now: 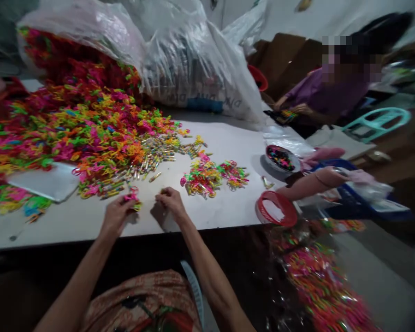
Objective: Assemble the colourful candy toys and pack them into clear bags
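Note:
My left hand (116,213) rests on the white table (224,207), its fingers pinched on a pink plastic ring piece (130,197). A hand's width to the right, my right hand (171,202) is closed in a pinch on something small that I cannot make out. Just beyond both hands lies a row of small cylindrical tubes (148,168), and behind it a big heap of bright plastic rings (76,124) in pink, orange, yellow and green. A smaller sorted cluster of rings (212,175) lies to the right of my right hand.
Large clear plastic bags (193,60) stand at the back of the table. A red round lid (275,208) and a bowl of small pieces (281,158) sit at the right edge. Another person's arm (311,182) reaches in there. A white tray (44,182) lies left. A bag of rings (325,286) is on the floor.

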`<state>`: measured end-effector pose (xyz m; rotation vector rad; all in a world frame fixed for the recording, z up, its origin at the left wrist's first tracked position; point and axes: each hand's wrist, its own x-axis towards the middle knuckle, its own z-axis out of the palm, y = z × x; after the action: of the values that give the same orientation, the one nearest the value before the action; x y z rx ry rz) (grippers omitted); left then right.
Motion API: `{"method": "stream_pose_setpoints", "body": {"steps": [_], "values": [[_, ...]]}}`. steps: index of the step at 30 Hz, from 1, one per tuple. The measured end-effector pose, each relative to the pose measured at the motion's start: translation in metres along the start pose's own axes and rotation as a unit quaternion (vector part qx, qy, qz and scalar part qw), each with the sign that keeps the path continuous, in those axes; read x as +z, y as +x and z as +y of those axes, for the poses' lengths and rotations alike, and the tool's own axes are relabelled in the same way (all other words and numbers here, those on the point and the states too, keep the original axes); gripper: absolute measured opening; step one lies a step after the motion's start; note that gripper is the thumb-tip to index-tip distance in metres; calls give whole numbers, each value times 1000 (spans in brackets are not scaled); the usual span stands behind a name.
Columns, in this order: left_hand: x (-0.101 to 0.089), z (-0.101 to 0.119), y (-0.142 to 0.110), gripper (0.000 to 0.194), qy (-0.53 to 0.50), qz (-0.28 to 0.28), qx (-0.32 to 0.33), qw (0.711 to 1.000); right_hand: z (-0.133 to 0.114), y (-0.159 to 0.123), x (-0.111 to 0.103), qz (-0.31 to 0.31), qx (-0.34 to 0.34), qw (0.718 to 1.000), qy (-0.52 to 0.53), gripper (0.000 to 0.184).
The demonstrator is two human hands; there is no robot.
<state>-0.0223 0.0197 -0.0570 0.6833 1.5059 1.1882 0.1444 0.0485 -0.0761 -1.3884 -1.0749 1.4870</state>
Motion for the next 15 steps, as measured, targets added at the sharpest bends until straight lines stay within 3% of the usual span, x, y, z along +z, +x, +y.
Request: {"method": "stream_pose_setpoints", "body": {"steps": [2, 4, 9, 15], "values": [[8, -13, -20, 21, -108, -54, -105, 987, 4, -12, -7, -32, 25, 994, 101, 19], [14, -19, -30, 23, -175, -75, -135, 972, 7, -21, -10, -50, 45, 988, 141, 21], [14, -20, -33, 27, -233, -70, -149, 958, 11, -28, -5, -112, 69, 979, 154, 22], [5, -23, -28, 30, -223, -119, -152, 955, 10, -27, 1, -149, 86, 964, 203, 24]]}}
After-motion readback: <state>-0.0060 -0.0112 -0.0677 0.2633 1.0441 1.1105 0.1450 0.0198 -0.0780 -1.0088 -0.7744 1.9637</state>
